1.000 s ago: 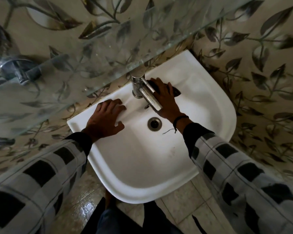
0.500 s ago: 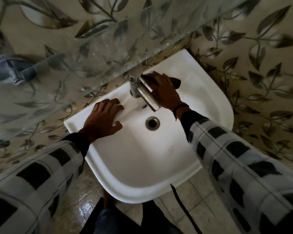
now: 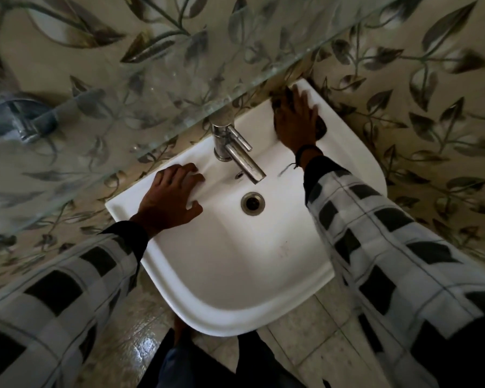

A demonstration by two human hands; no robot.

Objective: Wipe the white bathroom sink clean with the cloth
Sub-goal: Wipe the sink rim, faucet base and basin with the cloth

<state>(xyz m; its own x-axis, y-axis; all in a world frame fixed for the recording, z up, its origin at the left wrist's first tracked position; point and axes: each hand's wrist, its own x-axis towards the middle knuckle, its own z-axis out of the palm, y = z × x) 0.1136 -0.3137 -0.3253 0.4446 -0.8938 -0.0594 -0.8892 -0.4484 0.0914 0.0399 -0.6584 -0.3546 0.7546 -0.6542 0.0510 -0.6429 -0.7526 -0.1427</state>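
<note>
The white bathroom sink [image 3: 235, 275] hangs on the wall below me, its drain [image 3: 252, 203] in the middle of the basin. My right hand [image 3: 296, 119] lies flat on a dark cloth [image 3: 321, 127] at the sink's back right corner, fingers spread and blurred; only the cloth's edges show around the hand. My left hand [image 3: 171, 196] rests on the sink's back left ledge, fingers straight and spread. A chrome tap [image 3: 235, 149] stands between the two hands, its spout pointing over the drain.
A glass shelf [image 3: 179, 79] juts out above the tap and back ledge. A chrome fitting [image 3: 20, 119] sits on the wall at left. Leaf-patterned tiles [image 3: 431, 107] cover the walls. My legs [image 3: 207, 365] stand on the tiled floor under the sink's front rim.
My right hand has slid the cloth from beside the tap out to the back right corner of the sink. My left hand has stayed on the left ledge.
</note>
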